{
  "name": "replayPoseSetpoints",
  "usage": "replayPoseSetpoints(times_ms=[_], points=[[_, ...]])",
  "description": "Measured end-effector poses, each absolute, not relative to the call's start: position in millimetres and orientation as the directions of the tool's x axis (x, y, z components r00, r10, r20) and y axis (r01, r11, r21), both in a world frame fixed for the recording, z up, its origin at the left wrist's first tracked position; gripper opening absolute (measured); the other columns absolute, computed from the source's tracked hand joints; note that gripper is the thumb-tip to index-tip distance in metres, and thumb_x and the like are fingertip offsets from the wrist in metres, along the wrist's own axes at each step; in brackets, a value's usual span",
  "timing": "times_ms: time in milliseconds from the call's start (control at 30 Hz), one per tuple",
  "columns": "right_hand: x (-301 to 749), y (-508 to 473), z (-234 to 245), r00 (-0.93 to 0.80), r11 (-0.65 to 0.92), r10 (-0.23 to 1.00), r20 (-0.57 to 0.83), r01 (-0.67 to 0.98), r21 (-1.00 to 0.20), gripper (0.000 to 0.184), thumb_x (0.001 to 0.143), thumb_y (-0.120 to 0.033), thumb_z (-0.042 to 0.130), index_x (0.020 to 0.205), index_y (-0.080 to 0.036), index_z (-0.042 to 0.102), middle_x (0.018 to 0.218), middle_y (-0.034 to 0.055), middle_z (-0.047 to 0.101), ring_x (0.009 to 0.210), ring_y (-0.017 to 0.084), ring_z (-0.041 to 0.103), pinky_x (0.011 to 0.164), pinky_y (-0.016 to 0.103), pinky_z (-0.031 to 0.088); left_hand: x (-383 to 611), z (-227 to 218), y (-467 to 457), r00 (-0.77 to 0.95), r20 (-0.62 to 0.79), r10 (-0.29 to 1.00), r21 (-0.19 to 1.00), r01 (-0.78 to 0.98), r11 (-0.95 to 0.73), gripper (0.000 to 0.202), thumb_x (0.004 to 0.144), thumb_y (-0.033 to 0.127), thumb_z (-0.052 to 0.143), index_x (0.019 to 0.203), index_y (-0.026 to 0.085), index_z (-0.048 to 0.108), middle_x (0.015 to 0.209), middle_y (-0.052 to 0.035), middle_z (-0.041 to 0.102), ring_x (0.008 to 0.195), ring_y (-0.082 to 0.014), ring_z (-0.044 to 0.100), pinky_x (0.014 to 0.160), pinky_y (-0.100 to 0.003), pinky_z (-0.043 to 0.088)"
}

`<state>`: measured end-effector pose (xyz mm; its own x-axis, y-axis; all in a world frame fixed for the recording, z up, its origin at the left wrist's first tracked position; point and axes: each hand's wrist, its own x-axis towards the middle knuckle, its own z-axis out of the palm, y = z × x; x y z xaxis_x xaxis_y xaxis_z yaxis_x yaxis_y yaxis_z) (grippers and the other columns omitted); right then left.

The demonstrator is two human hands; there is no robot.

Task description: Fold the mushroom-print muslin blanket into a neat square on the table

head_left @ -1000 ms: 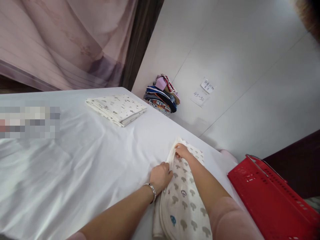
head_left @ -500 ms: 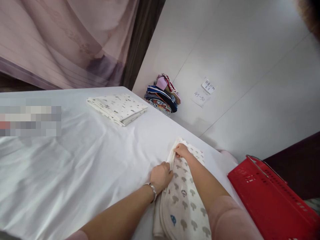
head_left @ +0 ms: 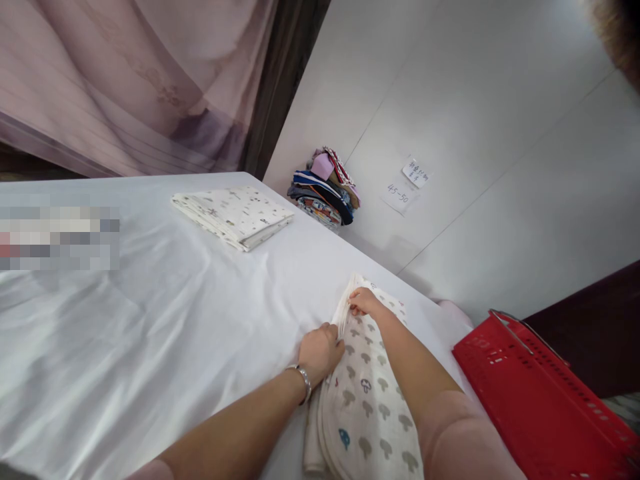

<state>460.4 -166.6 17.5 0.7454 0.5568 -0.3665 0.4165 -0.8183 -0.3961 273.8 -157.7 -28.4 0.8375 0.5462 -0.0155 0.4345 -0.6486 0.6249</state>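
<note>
Movement: next to none since the earlier frame; both hands keep their places.
Mushroom-print cloth (head_left: 367,400): at 5 o'clock on the white sheet (head_left: 235,300).
Left hand (head_left: 321,350): curled over the layered edge, gripping it.
Right hand (head_left: 364,302): pinching that edge, 1 o'clock from the left.
Fabric: probably light, soft, limp; layers may slip, so best pinched together along the edge.
Print: grey-brown mushrooms on cream, one blue motif near 6 o'clock.
</note>
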Motion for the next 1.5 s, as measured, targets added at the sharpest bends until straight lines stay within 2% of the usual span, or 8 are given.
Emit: replayPoseSetpoints(times_ms=[167,300,567,700,833,1200,1367,1500], points=[[464,-156,16,0.761,-0.863,0.504,-0.408,0.423,-0.277,0.006,0.068,-0.010,0.058,0.062,-0.012,0.060,0.043,0.0017,0.057,0.039,0.011,0.054,0.036,0.016,0.034,274,-28,-159,0.840,-0.012,0.543,0.623,0.431,-0.653,0.023,0.081,0.031,0.040,0.090,0.018,0.057,0.092,-0.0071,0.061,0.080,-0.0202,0.060,0.066,-0.029,0.041],[465,-149,13,0.796,-0.899,0.435,-0.420,0.407,-0.161,0.004,0.062,-0.009,0.059,0.059,-0.010,0.061,0.035,0.0045,0.052,0.036,0.015,0.052,0.035,0.020,0.036,273,-28,-159,0.841,-0.017,0.540,0.623,0.432,-0.652,0.024,0.081,0.031,0.039,0.091,0.018,0.057,0.093,-0.0077,0.061,0.081,-0.0199,0.060,0.069,-0.030,0.041],[466,-142,11,0.823,-0.898,0.437,-0.362,0.425,-0.116,0.003,0.059,-0.007,0.060,0.059,-0.009,0.063,0.038,0.0077,0.054,0.036,0.018,0.053,0.037,0.025,0.039,274,-29,-159,0.838,0.016,0.545,0.622,0.419,-0.662,0.023,0.081,0.032,0.040,0.088,0.018,0.057,0.092,-0.0069,0.061,0.079,-0.0200,0.060,0.067,-0.030,0.042],[470,-143,14,0.810,-0.868,0.497,-0.311,0.463,-0.181,0.005,0.062,-0.009,0.058,0.058,-0.011,0.061,0.040,0.0073,0.055,0.038,0.018,0.054,0.039,0.024,0.041,275,-28,-160,0.834,0.009,0.552,0.624,0.427,-0.654,0.022,0.080,0.032,0.040,0.086,0.018,0.056,0.090,-0.0067,0.062,0.078,-0.0205,0.061,0.064,-0.030,0.042],[469,-149,9,0.799,-0.834,0.539,-0.268,0.460,-0.306,0.006,0.064,-0.012,0.055,0.066,-0.014,0.060,0.045,0.0037,0.058,0.042,0.015,0.057,0.041,0.020,0.042,274,-26,-160,0.832,0.006,0.554,0.624,0.430,-0.652,0.022,0.080,0.030,0.040,0.086,0.017,0.056,0.090,-0.0075,0.062,0.078,-0.0206,0.061,0.064,-0.030,0.041],[461,-163,-11,0.834,-0.741,0.520,-0.186,0.332,-0.583,0.021,0.071,-0.011,0.048,0.091,-0.017,0.046,0.046,-0.0055,0.052,0.042,0.011,0.055,0.041,0.016,0.042,274,-21,-159,0.812,-0.062,0.580,0.658,0.470,-0.588,0.023,0.078,0.028,0.040,0.087,0.015,0.058,0.093,-0.0094,0.063,0.080,-0.0201,0.060,0.065,-0.028,0.041],[455,-179,-16,0.813,-0.643,0.573,-0.102,0.369,-0.671,0.018,0.079,-0.026,0.047,0.095,-0.018,0.041,0.059,-0.0027,0.059,0.050,0.010,0.058,0.045,0.016,0.045,272,-20,-158,0.828,-0.052,0.558,0.630,0.460,-0.625,0.024,0.078,0.028,0.040,0.089,0.015,0.058,0.092,-0.0100,0.063,0.081,-0.0220,0.061,0.066,-0.030,0.042],[455,-191,-23,0.796,-0.599,0.605,0.014,0.466,-0.651,0.015,0.083,-0.022,0.038,0.097,-0.018,0.043,0.079,0.0016,0.063,0.064,0.010,0.061,0.054,0.017,0.048,271,-20,-157,0.835,-0.066,0.546,0.625,0.461,-0.630,0.026,0.078,0.028,0.040,0.093,0.015,0.058,0.095,-0.0100,0.062,0.084,-0.0209,0.060,0.069,-0.029,0.042]])
